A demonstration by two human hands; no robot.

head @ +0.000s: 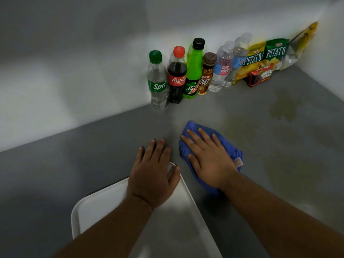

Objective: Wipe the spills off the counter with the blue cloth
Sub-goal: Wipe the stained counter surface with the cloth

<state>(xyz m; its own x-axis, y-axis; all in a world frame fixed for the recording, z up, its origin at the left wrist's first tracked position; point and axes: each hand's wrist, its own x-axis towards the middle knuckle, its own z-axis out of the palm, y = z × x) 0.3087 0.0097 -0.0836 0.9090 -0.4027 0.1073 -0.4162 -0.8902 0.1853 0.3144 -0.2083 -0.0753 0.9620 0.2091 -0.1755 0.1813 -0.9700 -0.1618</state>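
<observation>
Two hands flat on grey table.
Right hand pressing blue cloth with straight fingers, mid-table; left hand relaxed, unclenched, over corner of white tray; yellowish spill well apart to the right.

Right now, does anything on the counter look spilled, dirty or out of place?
Yes. A yellowish stain lies on the counter at the right, in front of the potato chip bags; it looks like a spill not yet wiped. The blue cloth, pressed flat under the right hand, lies left of it. The bottles stand upright.
</observation>
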